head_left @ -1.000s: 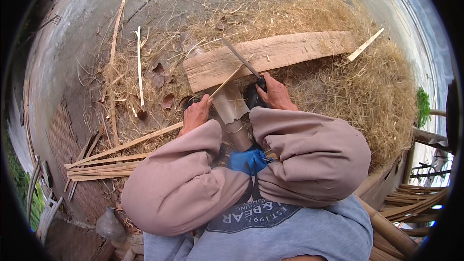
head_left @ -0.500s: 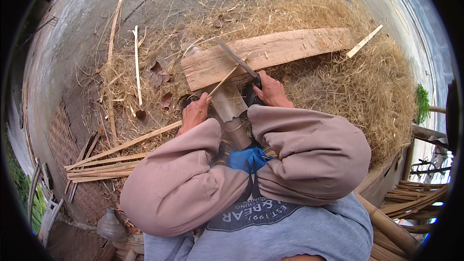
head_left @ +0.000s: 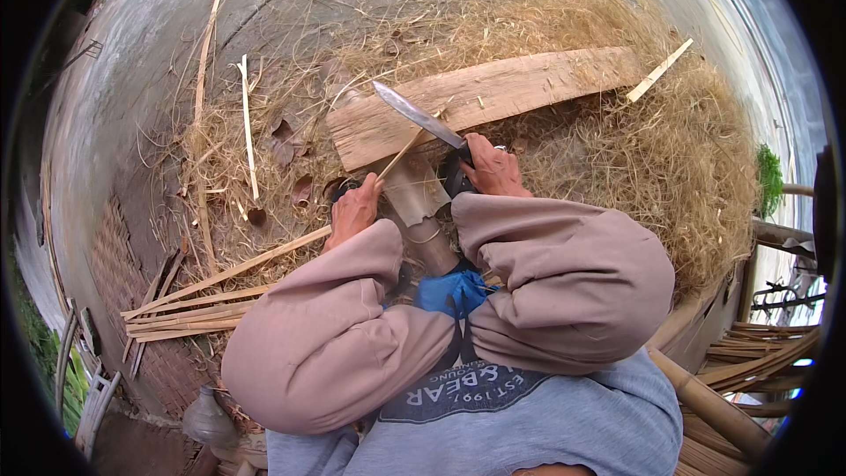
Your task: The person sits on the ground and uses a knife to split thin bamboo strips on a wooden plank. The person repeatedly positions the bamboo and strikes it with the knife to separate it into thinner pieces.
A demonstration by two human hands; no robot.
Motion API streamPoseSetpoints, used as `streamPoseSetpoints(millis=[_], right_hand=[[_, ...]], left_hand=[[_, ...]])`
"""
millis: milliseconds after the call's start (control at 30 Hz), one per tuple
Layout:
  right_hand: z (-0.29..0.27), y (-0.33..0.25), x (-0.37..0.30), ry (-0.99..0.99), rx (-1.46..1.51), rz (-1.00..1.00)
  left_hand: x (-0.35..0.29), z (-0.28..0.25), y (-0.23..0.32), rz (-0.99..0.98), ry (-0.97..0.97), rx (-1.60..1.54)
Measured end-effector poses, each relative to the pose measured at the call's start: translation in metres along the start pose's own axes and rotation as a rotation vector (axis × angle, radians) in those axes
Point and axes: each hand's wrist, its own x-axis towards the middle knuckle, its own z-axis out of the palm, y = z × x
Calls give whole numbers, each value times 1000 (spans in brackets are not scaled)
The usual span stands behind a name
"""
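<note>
A thin bamboo strip (head_left: pixel 256 259) runs up from the lower left, and my left hand (head_left: pixel 354 206) is closed around it. Its far end slants over the edge of a pale wooden plank (head_left: pixel 538 79). In my right hand (head_left: pixel 495 167) is the dark handle of a knife (head_left: pixel 416 113), with fingers wrapped round it. The broad blade points up and left above the plank, crossing the strip near its end. Under the plank's left part, a pale curved sheet (head_left: pixel 414 192) lies over a round post, with blue wrapping (head_left: pixel 449 293) at its near end.
Curly shavings (head_left: pixel 652 167) cover the ground around the plank, with dry leaves among them. More bamboo strips (head_left: pixel 198 316) lie at my left, near a woven mat (head_left: pixel 123 256) and a grey jug (head_left: pixel 208 419). At the lower right are a bamboo pole (head_left: pixel 705 401) and stacked strips.
The knife has turned, showing more of the blade's flat side, and its tip has shifted left. My left hand and the strip stay nearly in place.
</note>
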Motion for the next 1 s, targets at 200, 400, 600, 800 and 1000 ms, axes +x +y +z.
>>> streamPoseSetpoints(millis=[200, 400, 600, 800, 1000], right_hand=[[1, 11, 1, 143, 338, 51], [-28, -6, 10, 81, 784, 306], [-9, 15, 14, 95, 468, 40], [-15, 5, 19, 25, 580, 183], [-29, 0, 14, 63, 782, 292]], left_hand=[[2, -1, 3, -31, 5, -61], [0, 0, 2, -56, 38, -54], [1, -3, 8, -46, 33, -56], [0, 0, -1, -46, 0, -33], [2, 1, 1, 18, 68, -44]])
